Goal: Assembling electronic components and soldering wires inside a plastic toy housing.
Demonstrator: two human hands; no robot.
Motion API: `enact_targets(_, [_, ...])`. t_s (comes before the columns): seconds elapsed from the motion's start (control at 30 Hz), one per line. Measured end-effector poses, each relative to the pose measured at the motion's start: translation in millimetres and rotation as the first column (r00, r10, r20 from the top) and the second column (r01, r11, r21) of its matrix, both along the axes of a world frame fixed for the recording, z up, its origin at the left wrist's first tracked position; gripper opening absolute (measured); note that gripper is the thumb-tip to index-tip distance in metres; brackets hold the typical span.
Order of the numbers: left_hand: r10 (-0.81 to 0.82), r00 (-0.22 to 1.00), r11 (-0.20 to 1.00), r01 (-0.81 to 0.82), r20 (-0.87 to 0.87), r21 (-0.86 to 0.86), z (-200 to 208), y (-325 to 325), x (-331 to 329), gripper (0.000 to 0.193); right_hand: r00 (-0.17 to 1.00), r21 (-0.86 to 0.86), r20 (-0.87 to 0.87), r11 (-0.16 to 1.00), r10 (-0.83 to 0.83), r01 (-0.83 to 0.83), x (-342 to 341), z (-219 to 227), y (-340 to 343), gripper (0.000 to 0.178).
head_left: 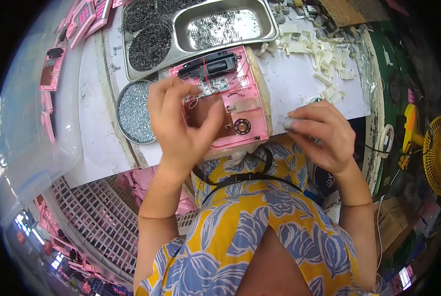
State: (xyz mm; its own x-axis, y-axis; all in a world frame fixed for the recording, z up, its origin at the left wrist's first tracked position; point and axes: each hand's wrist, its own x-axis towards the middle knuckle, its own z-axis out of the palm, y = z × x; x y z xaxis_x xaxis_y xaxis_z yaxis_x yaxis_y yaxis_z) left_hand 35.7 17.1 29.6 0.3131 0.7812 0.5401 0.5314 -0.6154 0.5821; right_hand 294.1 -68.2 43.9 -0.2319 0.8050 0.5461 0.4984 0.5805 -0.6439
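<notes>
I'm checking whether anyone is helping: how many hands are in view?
2. The left hand is over the pink casing; the right hand, beyond the casing's right edge, pinches a small grey piece. Others may be hidden.

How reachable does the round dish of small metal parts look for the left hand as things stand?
Probably yes: the left hand, over the pink casing, appears right beside the round dish, and nothing visible blocks most of its open top. Whether the hand holds anything is unclear.
</notes>
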Motion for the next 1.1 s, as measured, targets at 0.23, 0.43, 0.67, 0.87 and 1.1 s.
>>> enact_targets(0.23, [-0.066,0.920,0.996,0.087,-0.385,0.038,0,8,21,0.015,0.992,-0.085,-0.068,0.992,-0.102,0.096,3,-10,-1,0.032])
enact_targets(0.43, [-0.042,0.996,0.961,0.062,0.076,-0.270,-20,7,-8,0.006,0.994,-0.222,0.058,0.969,-0.097,0.107,-16,-17,28,0.030])
enact_targets(0.67, [0.057,0.982,0.982,-0.022,0.180,-0.187,-23,6,-17,0.009,0.908,-0.084,0.409,0.987,-0.094,0.139,-33,-19,67,0.021])
enact_targets(0.87, [-0.072,0.973,0.989,0.099,0.221,-0.112,-23,14,-12,0.007,0.883,-0.111,0.464,0.983,-0.076,0.143,-41,-14,73,0.022])
enact_targets(1.1, [-0.051,0.994,0.996,0.058,0.098,-0.067,-20,18,-10,0.009,0.912,-0.036,0.401,0.993,-0.085,0.109,-51,-2,75,0.015])
